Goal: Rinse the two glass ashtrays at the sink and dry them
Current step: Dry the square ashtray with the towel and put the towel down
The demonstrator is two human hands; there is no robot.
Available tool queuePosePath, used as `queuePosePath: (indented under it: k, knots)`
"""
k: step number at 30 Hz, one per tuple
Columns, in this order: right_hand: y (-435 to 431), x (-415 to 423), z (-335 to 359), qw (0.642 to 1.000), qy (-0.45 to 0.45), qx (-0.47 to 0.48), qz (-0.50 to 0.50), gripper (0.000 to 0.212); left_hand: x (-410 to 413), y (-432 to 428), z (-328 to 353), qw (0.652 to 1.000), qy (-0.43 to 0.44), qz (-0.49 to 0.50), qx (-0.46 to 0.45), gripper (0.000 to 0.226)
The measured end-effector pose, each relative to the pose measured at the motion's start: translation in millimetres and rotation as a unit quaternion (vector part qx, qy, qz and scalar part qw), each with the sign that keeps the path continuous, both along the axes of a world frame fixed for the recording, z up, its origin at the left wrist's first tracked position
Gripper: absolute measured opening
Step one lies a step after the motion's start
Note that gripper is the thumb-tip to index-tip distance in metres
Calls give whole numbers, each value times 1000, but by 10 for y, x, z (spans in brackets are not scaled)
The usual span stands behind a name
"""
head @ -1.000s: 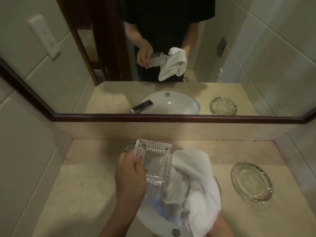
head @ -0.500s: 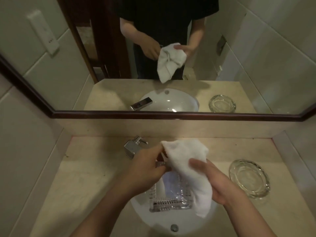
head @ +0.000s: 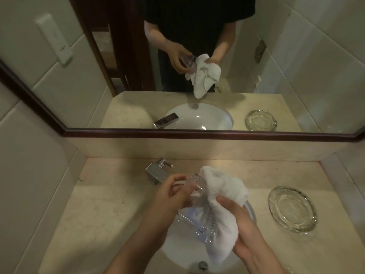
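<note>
A square cut-glass ashtray (head: 194,218) hangs tilted over the white sink basin (head: 177,252). My left hand (head: 173,194) grips its left edge. My right hand (head: 243,228) holds a white towel (head: 223,194) pressed against the ashtray's right side, and the cloth hides that part of the glass. A round glass ashtray (head: 292,209) rests on the beige counter to the right of the basin, apart from both hands.
A chrome faucet (head: 158,172) stands behind the basin at the left. The drain (head: 202,265) shows at the basin's near side. A dark-framed mirror (head: 197,133) runs along the back wall. Tiled walls close in the counter (head: 98,204) left and right.
The square ashtray has turned from upright to flat to tilted in my left hand. The towel moved from beside it to draped over its right side, with my right hand shifting lower.
</note>
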State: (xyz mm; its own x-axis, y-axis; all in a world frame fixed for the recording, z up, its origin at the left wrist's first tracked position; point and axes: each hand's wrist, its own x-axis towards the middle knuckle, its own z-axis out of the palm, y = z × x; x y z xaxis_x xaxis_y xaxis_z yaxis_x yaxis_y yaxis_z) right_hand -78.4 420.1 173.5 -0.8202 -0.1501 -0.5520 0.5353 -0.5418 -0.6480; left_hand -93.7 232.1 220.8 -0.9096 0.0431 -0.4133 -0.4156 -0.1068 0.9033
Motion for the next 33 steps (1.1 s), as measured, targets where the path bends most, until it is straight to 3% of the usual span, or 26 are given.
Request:
queuePosePath:
  k: [4,8,12,17,19,23,26,28,33]
  knots:
    - [-64,-3,-19,995,-17,66,-66,64,245,227,-44,989,7,142,49,51]
    - [-219,147,87,994,-3,64,-84,47,339,470,-58,953,7,266,146,82]
    - [-297,202,209,994,34,60,-79,49,265,371,-39,957,27,284,46,52]
    - [-31,62,270,989,75,125,-17,20,115,167,-5,982,35,186,-25,28]
    - [39,-33,298,989,77,119,31,33,45,105,22,992,22,124,-30,24]
    - [174,-158,312,988,78,95,92,38,-74,-49,79,997,12,0,-71,24]
    - [234,-255,280,990,54,77,108,63,-132,-95,90,994,5,-57,-88,23]
    - [232,-302,270,992,31,34,114,75,-165,-100,94,993,-1,-81,-84,21]
    - [176,-310,109,988,-1,-122,93,75,-198,-59,101,994,-12,-93,-60,23]
